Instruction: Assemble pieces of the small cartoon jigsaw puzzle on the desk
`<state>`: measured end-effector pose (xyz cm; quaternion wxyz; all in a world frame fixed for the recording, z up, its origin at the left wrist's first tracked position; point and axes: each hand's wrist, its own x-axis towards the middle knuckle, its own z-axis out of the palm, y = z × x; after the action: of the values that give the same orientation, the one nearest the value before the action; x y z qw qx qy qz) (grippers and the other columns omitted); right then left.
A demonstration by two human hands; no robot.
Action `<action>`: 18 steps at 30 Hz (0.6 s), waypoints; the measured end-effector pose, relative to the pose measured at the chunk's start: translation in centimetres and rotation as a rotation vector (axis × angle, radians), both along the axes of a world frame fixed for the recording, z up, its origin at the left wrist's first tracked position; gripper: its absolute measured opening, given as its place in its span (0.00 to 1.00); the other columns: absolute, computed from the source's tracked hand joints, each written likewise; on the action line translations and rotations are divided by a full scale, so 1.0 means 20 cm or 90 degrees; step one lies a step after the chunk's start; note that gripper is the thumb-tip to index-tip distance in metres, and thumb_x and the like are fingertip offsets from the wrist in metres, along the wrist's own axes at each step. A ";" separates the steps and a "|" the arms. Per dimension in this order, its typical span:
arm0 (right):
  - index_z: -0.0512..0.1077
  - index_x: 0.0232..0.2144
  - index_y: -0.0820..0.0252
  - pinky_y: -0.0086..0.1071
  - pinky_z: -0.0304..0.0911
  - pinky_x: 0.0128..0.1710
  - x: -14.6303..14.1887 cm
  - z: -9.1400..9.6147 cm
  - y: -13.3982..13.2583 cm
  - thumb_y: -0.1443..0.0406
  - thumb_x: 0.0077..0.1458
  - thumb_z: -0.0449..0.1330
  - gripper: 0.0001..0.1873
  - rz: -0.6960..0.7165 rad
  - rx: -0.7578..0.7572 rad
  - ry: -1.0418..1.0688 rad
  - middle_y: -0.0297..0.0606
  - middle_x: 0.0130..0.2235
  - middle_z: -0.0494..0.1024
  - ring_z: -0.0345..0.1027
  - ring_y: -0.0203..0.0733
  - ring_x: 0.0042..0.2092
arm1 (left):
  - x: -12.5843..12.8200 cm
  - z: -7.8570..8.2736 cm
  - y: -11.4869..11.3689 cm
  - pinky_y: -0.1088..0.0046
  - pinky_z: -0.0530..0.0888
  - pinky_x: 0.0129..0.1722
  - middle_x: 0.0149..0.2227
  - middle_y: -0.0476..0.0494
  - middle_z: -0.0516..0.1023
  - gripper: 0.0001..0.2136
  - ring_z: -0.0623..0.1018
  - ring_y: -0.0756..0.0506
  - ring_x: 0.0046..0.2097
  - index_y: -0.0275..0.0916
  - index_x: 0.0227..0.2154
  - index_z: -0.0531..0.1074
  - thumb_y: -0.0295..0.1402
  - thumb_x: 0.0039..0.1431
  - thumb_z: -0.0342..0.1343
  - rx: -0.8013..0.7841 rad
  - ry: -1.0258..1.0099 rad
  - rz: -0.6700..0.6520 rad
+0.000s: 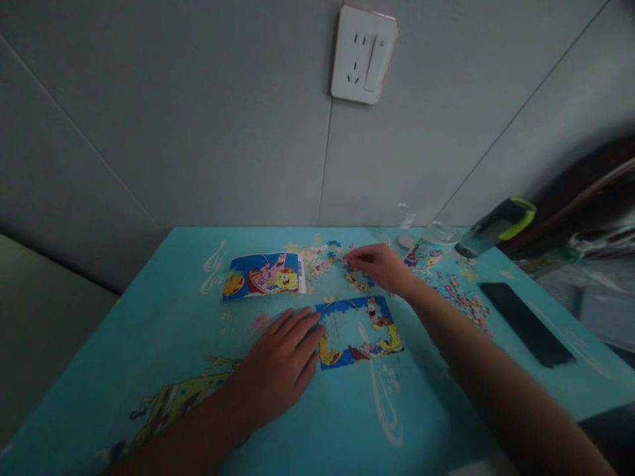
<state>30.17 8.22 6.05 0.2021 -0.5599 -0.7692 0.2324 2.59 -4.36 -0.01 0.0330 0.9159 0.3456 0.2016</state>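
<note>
1. While the left hand (280, 363) lies flat and open beside it, the puzzle (358, 330) shows a blue cartoon border around a bare middle, mid-table (149, 317).
2. The right hand (381, 266) pinches loose pieces (358, 279) behind the puzzle.

Puzzle frame (360, 332) laid mid-table (149, 311). Reference card (262, 274) placed behind it, to left. Loose pieces (360, 281) scattered behind frame, under right hand (381, 266). Left hand (280, 363) rested flat at frame's left edge. Phone (526, 324) laid far right; wall socket (363, 54) mounted above.
</note>
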 end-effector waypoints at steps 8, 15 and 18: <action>0.84 0.40 0.55 0.38 0.75 0.42 0.31 -0.12 -0.42 0.55 0.57 0.66 0.14 -0.123 -0.134 0.244 0.39 0.39 0.86 0.80 0.44 0.38 | -0.02 -0.01 0.00 0.45 0.70 0.64 0.65 0.39 0.70 0.20 0.68 0.36 0.66 0.40 0.62 0.69 0.31 0.69 0.52 0.011 0.000 -0.002; 0.84 0.40 0.53 0.37 0.74 0.42 0.34 -0.13 -0.47 0.57 0.60 0.63 0.12 -0.048 -0.150 0.167 0.36 0.40 0.86 0.80 0.46 0.40 | -0.03 -0.02 0.00 0.47 0.67 0.66 0.67 0.39 0.67 0.20 0.66 0.36 0.67 0.40 0.63 0.68 0.31 0.69 0.52 0.009 0.015 -0.001; 0.83 0.44 0.52 0.38 0.74 0.44 0.34 -0.12 -0.47 0.59 0.63 0.60 0.13 -0.019 -0.145 0.152 0.36 0.41 0.86 0.79 0.46 0.41 | -0.04 -0.03 0.00 0.47 0.67 0.67 0.67 0.39 0.66 0.21 0.65 0.36 0.68 0.40 0.63 0.67 0.32 0.69 0.52 0.001 0.026 0.000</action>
<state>36.92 -1.13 3.57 0.2312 -0.5591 -0.6997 0.3799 1.77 -4.36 -0.53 0.0254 0.9197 0.3462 0.1834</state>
